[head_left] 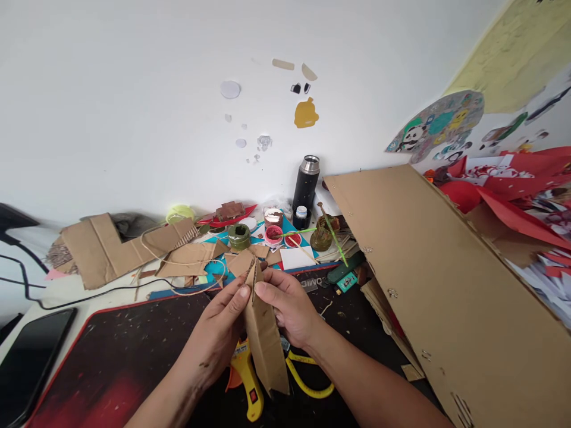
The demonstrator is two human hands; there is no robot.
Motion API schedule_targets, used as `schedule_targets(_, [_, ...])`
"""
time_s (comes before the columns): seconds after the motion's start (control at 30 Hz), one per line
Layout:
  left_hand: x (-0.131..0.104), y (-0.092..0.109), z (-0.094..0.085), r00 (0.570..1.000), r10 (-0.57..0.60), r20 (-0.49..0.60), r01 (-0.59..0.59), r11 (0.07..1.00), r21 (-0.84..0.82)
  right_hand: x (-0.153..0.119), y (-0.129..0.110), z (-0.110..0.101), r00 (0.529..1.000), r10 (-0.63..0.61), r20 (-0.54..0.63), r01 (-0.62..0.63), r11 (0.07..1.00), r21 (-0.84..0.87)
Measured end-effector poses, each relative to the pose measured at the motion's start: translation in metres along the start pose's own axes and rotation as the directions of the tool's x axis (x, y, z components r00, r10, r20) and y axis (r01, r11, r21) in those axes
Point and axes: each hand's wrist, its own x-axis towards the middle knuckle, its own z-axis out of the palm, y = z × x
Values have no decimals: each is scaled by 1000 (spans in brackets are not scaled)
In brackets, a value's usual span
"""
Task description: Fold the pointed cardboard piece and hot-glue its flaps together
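A folded strip of brown cardboard (266,348) hangs between my two hands, its upper end pinched together and its lower end pointing toward me. My left hand (229,312) grips the upper left edge between thumb and fingers. On the other side, my right hand (289,306) pinches the same end, its thumb on the front face. Beneath the strip a yellow hot glue gun (247,380) lies on the dark desk mat (147,339), partly hidden by the cardboard. Right of it rest the yellow handles of a pair of scissors (312,392).
A large cardboard sheet (450,285) leans along the right. Open paint pots (273,235), a green jar (239,236), a black thermos (307,184) and cardboard scraps (96,249) line the wall. A green utility knife (347,282) lies at the mat's back edge; a phone (38,362) sits left.
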Motion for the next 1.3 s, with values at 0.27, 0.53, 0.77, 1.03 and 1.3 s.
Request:
schedule_targets(0.27, [2, 3, 1, 999, -16, 51, 15, 1000, 9, 1, 3, -1, 1000, 1, -10, -1, 1000, -7])
schedule_targets(0.53, [11, -2, -2, 997, -20, 80, 21, 1000, -16, 3, 1, 1, 997, 25, -76, -27, 999, -29])
schedule_targets(0.77, [15, -8, -4, 999, 40, 24, -40, 999, -16, 6, 4, 0, 992, 50, -120, -54, 998, -33])
schedule_targets(1.03, [21, -13, -5, 971, 238, 23, -238, 970, 48, 9, 8, -3, 989, 36, -144, -44, 997, -58])
schedule_targets(1.3, [25, -16, -14, 954, 299, 39, -300, 928, 223, 11, 10, -3, 986, 37, -165, -47, 997, -60])
